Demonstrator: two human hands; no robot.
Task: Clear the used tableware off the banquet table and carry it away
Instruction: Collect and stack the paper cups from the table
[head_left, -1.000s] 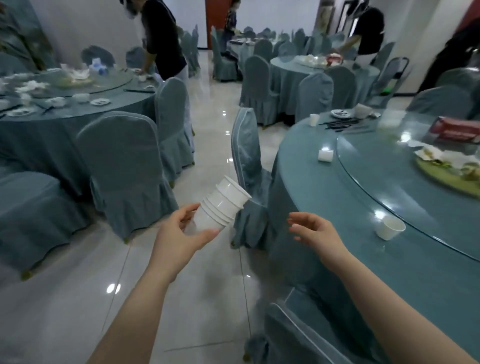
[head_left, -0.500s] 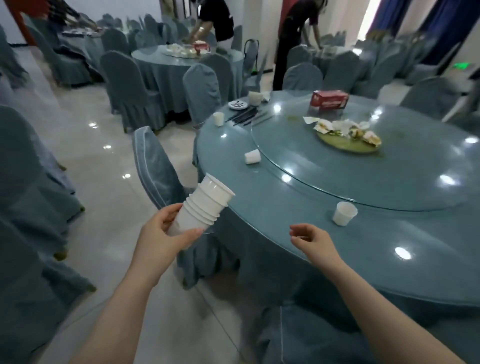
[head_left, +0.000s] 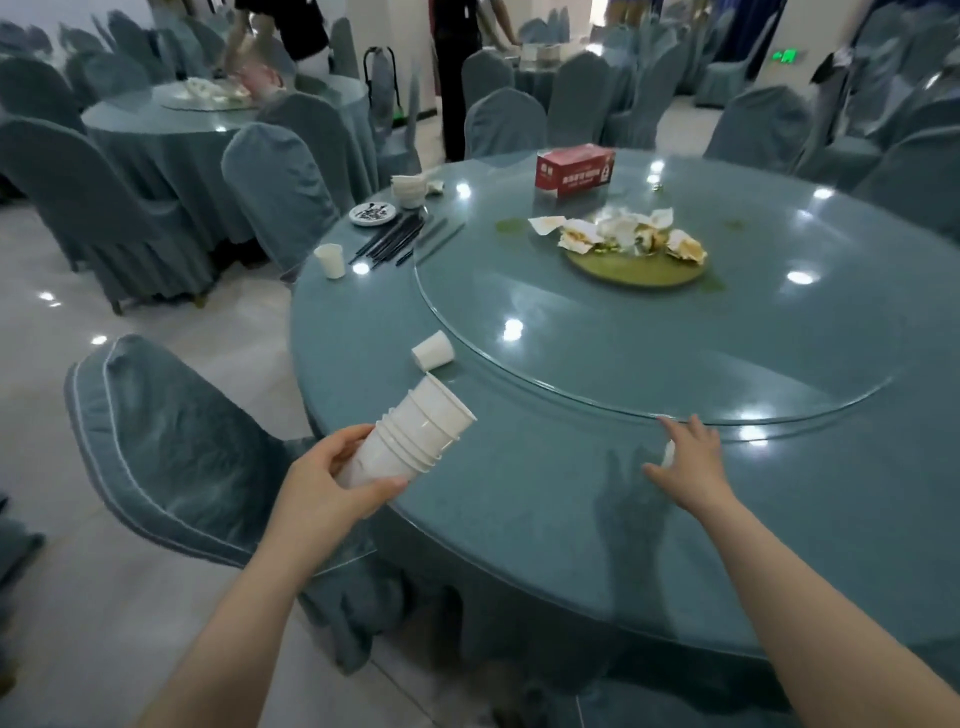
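Hands first: the left hand (head_left: 324, 486), at lower centre-left of the frame, grips a tilted stack of nested white plastic cups (head_left: 413, 434), thumb under and fingers over its base, mouths pointing up and right over the edge of the round blue-clothed table (head_left: 519, 519). The right hand (head_left: 685, 460), right of centre, is laid over a small white cup (head_left: 668, 453) on the table just below the rim of the round glass turntable (head_left: 623, 332); the cup is mostly hidden, and whether the fingers have closed on it cannot be told. Another white cup (head_left: 432, 350) lies on its side just left of the turntable, and an upright white cup (head_left: 330, 260) stands at the table's upper left edge beside dark chopsticks (head_left: 395, 240), a small patterned saucer (head_left: 373, 213) and stacked white bowls (head_left: 409, 189). On the turntable sit a green plate of crumpled napkins (head_left: 631, 244) and a red tissue box (head_left: 574, 170).
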